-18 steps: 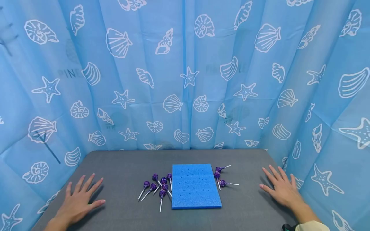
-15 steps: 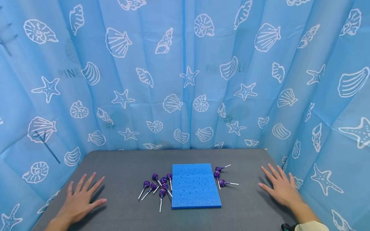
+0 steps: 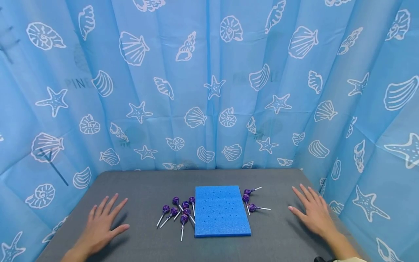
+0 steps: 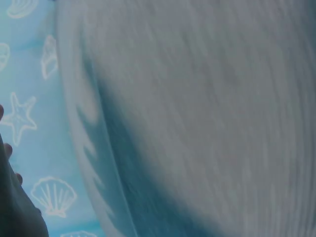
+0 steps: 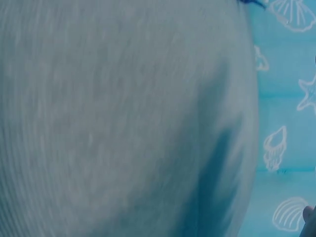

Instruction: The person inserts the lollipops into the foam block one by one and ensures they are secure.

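My left hand [image 3: 99, 227], fingers spread and holding nothing, hovers over the left part of the grey table. On the right side my right hand [image 3: 313, 214] is likewise spread, its shadow falling on the cloth beneath. Between them lies a blue foam block [image 3: 220, 211] with rows of small holes in its top. Several lollipops [image 3: 184, 219] in purple wrappers with white sticks lie loosely grouped at its left edge. Beyond its right edge lie 3 more lollipops [image 3: 252, 207]. In the left wrist view, part of the left hand [image 4: 17, 197] shows at the lower left.
The grey table [image 3: 147, 182] has rounded far corners. A light blue curtain [image 3: 196, 91] with white seashell and starfish prints hangs behind it and along both sides. A pale sleeve [image 3: 350, 259] shows at the right forearm.
Both hands have moved inward: the left toward the right and slightly up in the head view, the right slightly left. The foam block and lollipops stay where they were.
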`<state>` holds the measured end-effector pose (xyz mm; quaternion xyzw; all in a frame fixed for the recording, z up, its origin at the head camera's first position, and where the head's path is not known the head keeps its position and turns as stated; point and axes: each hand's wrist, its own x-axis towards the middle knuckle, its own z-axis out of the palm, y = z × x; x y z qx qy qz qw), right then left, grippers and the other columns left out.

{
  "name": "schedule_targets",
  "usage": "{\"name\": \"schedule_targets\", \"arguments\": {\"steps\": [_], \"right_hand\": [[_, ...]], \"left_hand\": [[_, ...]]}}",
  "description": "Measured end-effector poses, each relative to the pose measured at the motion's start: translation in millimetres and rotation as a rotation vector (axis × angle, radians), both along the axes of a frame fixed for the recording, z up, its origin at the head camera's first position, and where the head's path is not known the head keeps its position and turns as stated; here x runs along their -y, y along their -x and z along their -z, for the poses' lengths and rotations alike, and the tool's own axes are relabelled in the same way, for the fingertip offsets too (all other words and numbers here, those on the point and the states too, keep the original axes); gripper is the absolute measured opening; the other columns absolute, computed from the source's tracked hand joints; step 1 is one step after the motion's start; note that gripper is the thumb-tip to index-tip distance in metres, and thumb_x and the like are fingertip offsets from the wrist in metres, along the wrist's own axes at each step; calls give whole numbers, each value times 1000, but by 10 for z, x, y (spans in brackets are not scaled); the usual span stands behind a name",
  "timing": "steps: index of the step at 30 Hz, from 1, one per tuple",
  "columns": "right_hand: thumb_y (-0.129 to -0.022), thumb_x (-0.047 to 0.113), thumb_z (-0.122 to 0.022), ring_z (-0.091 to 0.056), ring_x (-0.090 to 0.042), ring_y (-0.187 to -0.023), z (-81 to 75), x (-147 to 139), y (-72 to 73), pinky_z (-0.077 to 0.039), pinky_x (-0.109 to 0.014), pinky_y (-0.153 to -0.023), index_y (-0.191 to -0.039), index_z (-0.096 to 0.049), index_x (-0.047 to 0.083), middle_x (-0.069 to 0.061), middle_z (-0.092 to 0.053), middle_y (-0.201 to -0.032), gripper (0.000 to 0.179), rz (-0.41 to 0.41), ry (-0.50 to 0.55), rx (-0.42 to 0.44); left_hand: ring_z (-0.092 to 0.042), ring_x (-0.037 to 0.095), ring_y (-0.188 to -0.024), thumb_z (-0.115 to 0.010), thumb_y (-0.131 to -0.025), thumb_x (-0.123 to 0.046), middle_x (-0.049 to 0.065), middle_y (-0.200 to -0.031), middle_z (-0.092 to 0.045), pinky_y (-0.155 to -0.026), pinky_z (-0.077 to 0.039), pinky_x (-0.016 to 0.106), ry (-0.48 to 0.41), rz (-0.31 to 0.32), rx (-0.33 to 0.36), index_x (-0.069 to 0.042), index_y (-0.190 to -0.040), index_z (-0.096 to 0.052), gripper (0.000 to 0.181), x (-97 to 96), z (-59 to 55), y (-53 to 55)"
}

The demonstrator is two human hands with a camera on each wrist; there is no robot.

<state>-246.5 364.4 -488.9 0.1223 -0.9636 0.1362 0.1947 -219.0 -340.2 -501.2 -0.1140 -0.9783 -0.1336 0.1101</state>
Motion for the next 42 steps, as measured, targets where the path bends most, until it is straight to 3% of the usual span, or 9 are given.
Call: {"name": "schedule_targets", "arguments": {"steps": [13, 19, 24, 27, 31, 38, 42], "right_hand": [[-89, 38, -69, -28, -47, -134, -131, 332, -73, -24, -75, -90, -150, -37, 18, -21, -33, -150, 72, -62, 98, -65], [-87, 34, -72, -32, -48, -131, -175, 465, -79, -26, -73, -91, -149, -38, 16, -22, -36, -148, 73, -98, 119, -91], [-85, 32, -75, -34, -48, -129, -206, 592, -88, -27, -74, -90, -148, -40, 16, -22, -38, -147, 73, -102, 128, -102], [-84, 31, -76, -36, -48, -129, -218, 672, -84, -27, -75, -89, -147, -41, 15, -22, -39, -146, 74, -105, 139, -112], [-83, 25, -77, -37, -48, -128, -200, 764, -59, -28, -73, -91, -146, -42, 12, -23, -39, -146, 74, -138, 184, -125], [-82, 20, -78, -40, -47, -127, -107, 910, -18, -33, -70, -92, -146, -42, 10, -22, -40, -145, 74, -177, 231, -110], [-81, 15, -79, -42, -45, -126, -63, 992, -13, -34, -67, -94, -144, -44, 9, -22, -43, -143, 73, -189, 270, -128]], "left_hand": [[-22, 52, -133, -70, -88, -32, 20, -152, -30, -89, -19, 76, -305, 117, -129, -19, -148, -41, 67, -504, -159, -55], [-26, 50, -132, -70, -88, -25, 20, -151, -30, -87, -24, 75, -441, 170, -134, -24, -148, -40, 67, -681, -199, -97], [-28, 47, -131, -70, -89, -21, 19, -151, -32, -87, -26, 74, -532, 190, -125, -21, -147, -41, 64, -844, -234, -137], [-31, 45, -132, -69, -90, -19, 19, -150, -35, -90, -27, 72, -588, 173, -129, -18, -145, -44, 61, -956, -232, -163], [-38, 39, -131, -68, -92, -19, 18, -146, -40, -94, -37, 63, -676, 108, -125, -12, -143, -46, 56, -1138, -196, -210], [-49, 18, -122, -71, -90, -13, 10, -137, -52, -92, -47, 48, -844, 20, -143, -11, -135, -53, 49, -1470, -96, -273], [-53, 10, -116, -73, -86, -6, 11, -129, -57, -92, -49, 40, -971, 39, -163, -7, -129, -57, 46, -1636, -89, -295]]}}
